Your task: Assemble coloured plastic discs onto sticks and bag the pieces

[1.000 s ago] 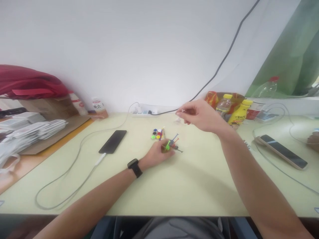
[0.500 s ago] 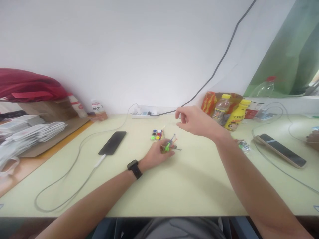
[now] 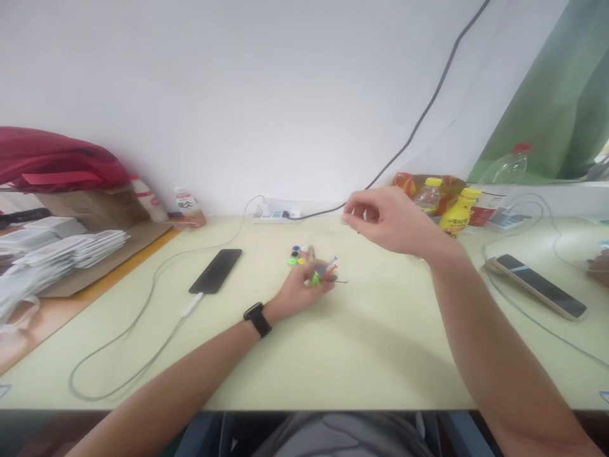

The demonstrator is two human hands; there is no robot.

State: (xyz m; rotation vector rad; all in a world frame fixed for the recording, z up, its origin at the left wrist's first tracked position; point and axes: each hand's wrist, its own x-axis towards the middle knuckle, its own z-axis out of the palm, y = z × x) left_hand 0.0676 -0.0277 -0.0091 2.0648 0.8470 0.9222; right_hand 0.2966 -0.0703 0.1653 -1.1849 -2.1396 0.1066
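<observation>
My left hand [image 3: 297, 293], with a black watch on its wrist, rests on the pale green desk [image 3: 304, 355] and is closed round a small bunch of coloured sticks [image 3: 324, 271], green, red and blue. Just beyond it lies a set of small round paint pots [image 3: 299, 254]. My right hand [image 3: 385, 222] hovers above the desk to the right of the pots, its thumb and forefinger pinched together. What it pinches, if anything, is too small to make out.
A black phone [image 3: 216, 270] on a white cable lies left of centre. A power strip [image 3: 278, 212] sits at the wall. Bottles [image 3: 451, 209] and a snack bag stand at the back right, a second phone [image 3: 541, 285] at right. Stacked white packets [image 3: 57, 251] lie at left.
My right hand opened its fingers half a second ago, then rose slightly and pinched again. My left hand drew the coloured sticks a little closer together.
</observation>
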